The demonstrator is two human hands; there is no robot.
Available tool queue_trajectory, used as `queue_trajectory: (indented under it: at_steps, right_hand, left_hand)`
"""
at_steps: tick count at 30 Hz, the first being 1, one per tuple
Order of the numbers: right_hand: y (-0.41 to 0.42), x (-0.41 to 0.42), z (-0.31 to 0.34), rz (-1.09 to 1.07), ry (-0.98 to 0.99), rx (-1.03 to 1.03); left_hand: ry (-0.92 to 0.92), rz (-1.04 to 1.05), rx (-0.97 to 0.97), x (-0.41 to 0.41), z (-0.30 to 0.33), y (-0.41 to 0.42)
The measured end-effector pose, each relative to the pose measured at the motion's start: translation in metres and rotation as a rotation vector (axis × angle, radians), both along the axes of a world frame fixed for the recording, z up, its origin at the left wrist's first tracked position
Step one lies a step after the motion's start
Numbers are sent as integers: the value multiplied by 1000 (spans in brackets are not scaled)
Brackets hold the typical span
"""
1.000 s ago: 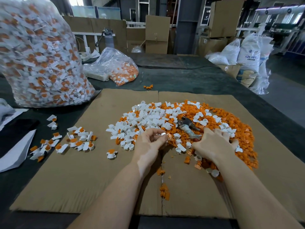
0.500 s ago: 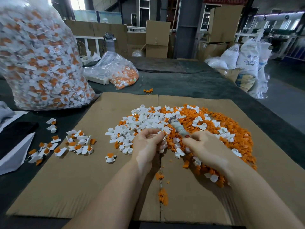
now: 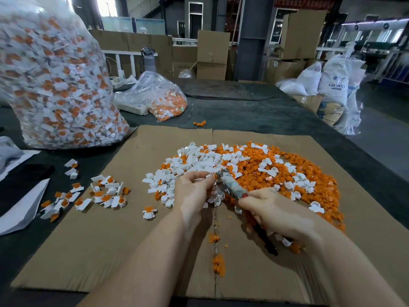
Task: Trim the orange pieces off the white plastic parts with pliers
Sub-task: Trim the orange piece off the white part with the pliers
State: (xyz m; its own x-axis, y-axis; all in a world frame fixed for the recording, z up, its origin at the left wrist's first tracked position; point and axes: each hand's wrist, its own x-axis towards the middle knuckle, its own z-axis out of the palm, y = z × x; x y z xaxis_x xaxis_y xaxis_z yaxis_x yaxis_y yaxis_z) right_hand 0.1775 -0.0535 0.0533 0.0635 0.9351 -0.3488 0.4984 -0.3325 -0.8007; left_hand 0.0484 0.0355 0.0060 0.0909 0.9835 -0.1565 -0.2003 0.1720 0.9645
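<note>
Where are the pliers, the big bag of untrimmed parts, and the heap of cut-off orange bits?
pliers (image 3: 230, 184): head view, on the taped middle of the tool.
big clear bag (image 3: 55, 85): head view, on its bulging front side.
orange pile (image 3: 250, 171): head view, on the orange scraps beside the pliers' tip.

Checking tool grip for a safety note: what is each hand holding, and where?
Right hand grips the pliers by the handles; left hand pinches a small part, hidden.

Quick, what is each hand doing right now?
Left hand: pinches a small white plastic part at its fingertips.
Right hand: grips the pliers, whose tip meets that part.
</note>
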Motion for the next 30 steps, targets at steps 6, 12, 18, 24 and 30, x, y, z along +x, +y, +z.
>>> queue_trajectory:
  at_steps: [6, 12, 18, 24, 30]
  right_hand:
    - [6, -5, -11, 23, -279, 159]
    - [5, -9, -17, -34, -297, 224]
    - [8, -3, -32, -169, -380, 326]
    - [24, 21, -43, -337, -916, 392]
    - [36, 36, -58, -333, -1118, 327]
  left_hand:
    - [5, 24, -1, 1, -1, -1]
    - [62, 64, 5, 2, -4, -2]
    - [-8, 52, 2, -3, -3, -4]
    - [277, -48, 237, -10, -16, -12]
    - [456, -76, 332, -7, -23, -16]
